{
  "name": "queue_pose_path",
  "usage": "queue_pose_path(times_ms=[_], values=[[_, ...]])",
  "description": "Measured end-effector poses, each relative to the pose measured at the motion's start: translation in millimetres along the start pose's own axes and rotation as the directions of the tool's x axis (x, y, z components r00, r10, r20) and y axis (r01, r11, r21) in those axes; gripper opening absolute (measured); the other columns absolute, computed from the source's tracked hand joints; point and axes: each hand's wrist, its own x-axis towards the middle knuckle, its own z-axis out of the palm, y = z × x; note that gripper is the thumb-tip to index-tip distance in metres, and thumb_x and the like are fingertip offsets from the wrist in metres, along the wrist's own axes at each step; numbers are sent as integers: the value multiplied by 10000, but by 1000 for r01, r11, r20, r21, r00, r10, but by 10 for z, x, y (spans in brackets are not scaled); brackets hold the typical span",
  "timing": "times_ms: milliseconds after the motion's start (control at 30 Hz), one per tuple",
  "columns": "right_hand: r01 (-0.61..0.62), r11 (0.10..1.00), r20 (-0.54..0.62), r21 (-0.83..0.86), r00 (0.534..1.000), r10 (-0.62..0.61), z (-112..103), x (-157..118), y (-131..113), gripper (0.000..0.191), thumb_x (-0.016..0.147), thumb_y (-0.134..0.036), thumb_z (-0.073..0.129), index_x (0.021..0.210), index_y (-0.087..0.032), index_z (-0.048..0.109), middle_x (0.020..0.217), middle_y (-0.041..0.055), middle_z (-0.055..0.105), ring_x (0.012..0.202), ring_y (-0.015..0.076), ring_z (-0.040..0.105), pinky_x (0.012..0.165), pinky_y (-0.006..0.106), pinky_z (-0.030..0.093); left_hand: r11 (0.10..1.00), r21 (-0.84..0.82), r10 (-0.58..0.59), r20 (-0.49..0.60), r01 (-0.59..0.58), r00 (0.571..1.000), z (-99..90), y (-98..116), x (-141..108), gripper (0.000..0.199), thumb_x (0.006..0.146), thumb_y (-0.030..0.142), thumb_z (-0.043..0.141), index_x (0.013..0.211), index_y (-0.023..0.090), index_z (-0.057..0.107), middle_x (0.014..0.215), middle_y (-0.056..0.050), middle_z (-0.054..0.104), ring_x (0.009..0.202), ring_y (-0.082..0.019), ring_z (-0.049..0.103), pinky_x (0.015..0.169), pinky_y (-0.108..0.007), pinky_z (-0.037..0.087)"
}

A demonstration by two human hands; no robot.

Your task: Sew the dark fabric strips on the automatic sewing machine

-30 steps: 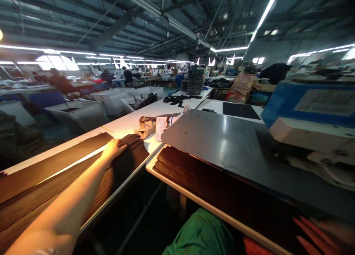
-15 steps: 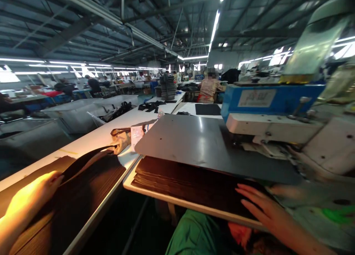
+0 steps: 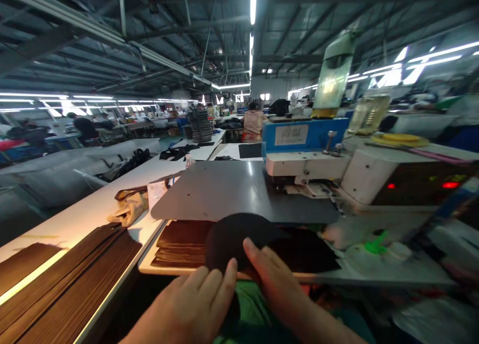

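Both hands meet at a dark fabric piece [image 3: 228,237] with a rounded upper edge, in front of the grey metal plate [image 3: 217,189]. My left hand [image 3: 198,296] is closed on its lower left part, with the knuckles up. My right hand [image 3: 277,279] grips the piece from the right, its thumb and fingers near the left hand's fingertips. Behind the piece, a stack of dark fabric [image 3: 179,244] lies on a light shelf below the plate. More dark fabric stacks [image 3: 86,279] lie on the white table at the left.
A sewing machine [image 3: 307,167] with a blue housing stands behind the plate at right. On the white table [image 3: 93,204] are a tan cloth bundle [image 3: 132,207] and a clear bottle [image 3: 189,160]. A person [image 3: 253,122] is farther back.
My left hand has moved from the left stack to the middle, where a dark piece is now held. My right hand has come left to it. The view has turned right.
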Motion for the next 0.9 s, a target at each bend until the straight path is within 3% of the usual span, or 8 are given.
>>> queue_pose_path(times_ms=[100, 167, 233, 367, 467, 600, 800, 900], values=[[-127, 950, -176, 287, 967, 182, -225, 82, -73, 369, 777, -494, 536, 996, -210, 625, 784, 28, 638, 731, 175, 581, 690, 303, 485, 987, -10, 156, -76, -157, 985, -60, 309, 356, 405, 799, 106, 401, 1199, 120, 462, 735, -46, 613, 609, -150, 554, 519, -232, 462], [-123, 884, -125, 450, 972, 199, -398, 167, -156, 354, 784, -438, 548, 1045, -203, 593, 831, 26, 652, 742, 172, 599, 701, 311, 487, 951, -107, 265, -204, -291, 942, -95, 423, 564, 337, 843, 158, 390, 1167, 115, 471, 689, -27, 591, 562, -134, 517, 480, -226, 426], [-124, 866, -44, 484, 985, 165, -602, 264, -190, 372, 754, -378, 600, 1079, -199, 572, 882, 25, 665, 771, 173, 613, 741, 322, 482, 905, -226, 288, -298, -361, 910, -123, 426, 762, 315, 864, 198, 384, 1161, 132, 469, 712, -24, 592, 577, -132, 505, 491, -233, 418], [-210, 930, -16, 302, 974, 226, -1034, 440, -43, 337, 680, -317, 671, 971, -154, 623, 833, 27, 685, 748, 166, 622, 747, 298, 474, 891, -416, 63, -288, -184, 956, 48, 99, 1203, 263, 882, 232, 381, 1099, 178, 519, 875, -46, 603, 787, -163, 536, 701, -285, 461], [-333, 917, -63, 219, 933, 353, -1247, 527, 116, 268, 679, -270, 662, 910, -137, 640, 767, 33, 690, 698, 162, 629, 723, 296, 483, 885, -465, -90, -166, 3, 982, 476, -224, 1520, 260, 875, 252, 408, 1069, 175, 563, 1003, -66, 592, 944, -190, 528, 850, -326, 439], [-403, 908, -153, 120, 896, 417, -1373, 613, 209, 226, 726, -180, 600, 946, -138, 635, 801, 49, 697, 717, 160, 637, 719, 285, 490, 881, -470, -87, -39, 59, 995, 991, -401, 1753, 333, 866, 341, 434, 1121, 175, 569, 1144, -84, 559, 1034, -230, 506, 910, -369, 417], [-479, 878, -314, -22, 837, 448, -1476, 803, 242, 302, 744, -161, 592, 1044, -128, 608, 824, 57, 700, 721, 166, 640, 703, 283, 499, 847, -530, -49, -24, 28, 999, 1087, -410, 1926, 308, 837, 291, 484, 1086, 131, 570, 1160, -100, 567, 1078, -218, 504, 964, -352, 388], [-481, 870, -363, -108, 834, 416, -1517, 922, 281, 280, 739, -165, 602, 1014, -112, 627, 845, 68, 701, 741, 170, 639, 699, 273, 493, 836, -549, -26, -24, 9, 999, 1105, -464, 2003, 304, 830, 283, 492, 1078, 125, 568, 1159, -102, 571, 1089, -213, 503, 973, -345, 383]])
